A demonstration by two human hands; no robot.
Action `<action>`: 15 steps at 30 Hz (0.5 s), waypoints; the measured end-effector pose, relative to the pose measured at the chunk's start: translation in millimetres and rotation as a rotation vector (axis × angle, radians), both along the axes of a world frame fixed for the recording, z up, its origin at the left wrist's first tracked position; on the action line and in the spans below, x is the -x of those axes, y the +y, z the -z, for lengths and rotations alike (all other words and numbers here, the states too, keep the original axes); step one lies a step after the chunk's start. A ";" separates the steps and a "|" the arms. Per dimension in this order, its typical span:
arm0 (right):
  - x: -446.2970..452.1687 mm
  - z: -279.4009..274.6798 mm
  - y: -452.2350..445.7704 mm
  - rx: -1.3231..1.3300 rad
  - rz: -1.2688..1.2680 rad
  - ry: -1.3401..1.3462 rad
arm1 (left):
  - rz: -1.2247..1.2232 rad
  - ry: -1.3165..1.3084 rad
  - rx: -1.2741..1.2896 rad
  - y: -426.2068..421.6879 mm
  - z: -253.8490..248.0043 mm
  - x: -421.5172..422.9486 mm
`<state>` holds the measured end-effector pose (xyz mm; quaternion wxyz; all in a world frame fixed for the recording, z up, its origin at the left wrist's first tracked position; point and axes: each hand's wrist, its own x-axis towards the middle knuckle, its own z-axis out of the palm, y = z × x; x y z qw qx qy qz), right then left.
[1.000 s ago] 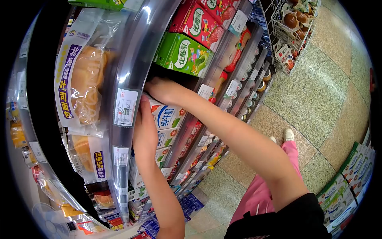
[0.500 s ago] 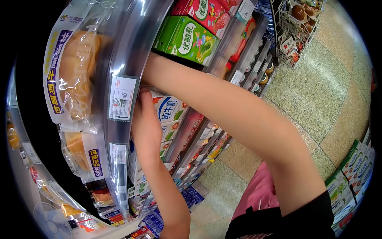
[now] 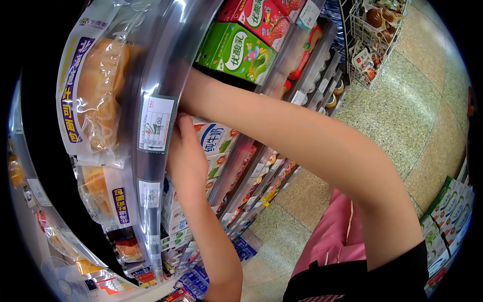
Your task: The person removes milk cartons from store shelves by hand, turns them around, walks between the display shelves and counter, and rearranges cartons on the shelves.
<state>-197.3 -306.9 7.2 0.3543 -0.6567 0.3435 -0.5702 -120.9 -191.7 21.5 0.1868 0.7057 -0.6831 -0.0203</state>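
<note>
My left hand (image 3: 187, 158) reaches in among the white milk cartons on the shelf below the bread. Its thumb lies beside a pure-milk carton (image 3: 214, 138), and the shelf edge hides its other fingers. My right forearm (image 3: 271, 118) crosses over that carton and runs under the same shelf edge (image 3: 156, 123). Behind the edge, my right hand is out of sight. A green yogurt-drink box (image 3: 236, 54) stands just above the right forearm, with a red strawberry one (image 3: 261, 22) beyond it.
Bagged toast loaves (image 3: 103, 95) lie on the shelf at left, with price tags along its edge. A wire rack (image 3: 372, 40) of packaged food stands at upper right. Green-and-white cartons (image 3: 450, 211) are stacked at the right, by the tiled floor (image 3: 382, 110).
My right elbow has shifted slightly right and down. My left hand has stayed nearly in place, and more of the pink trousers shows.
</note>
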 end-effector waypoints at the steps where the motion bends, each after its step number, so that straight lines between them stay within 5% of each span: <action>1: 1.4 2.0 2.6 0.012 0.007 0.017 | 0.007 0.002 -0.002 -0.1 -0.3 -0.5; 9: 20.0 25.7 37.0 0.197 0.103 0.236 | -0.049 -0.026 0.015 18.8 -7.8 27.0; 12: 24.5 40.7 56.2 0.382 0.323 0.334 | 0.210 0.013 0.133 38.2 4.2 31.1; 15: 40.4 47.3 76.0 0.447 0.459 0.362 | 0.211 -0.127 0.133 72.6 12.3 49.6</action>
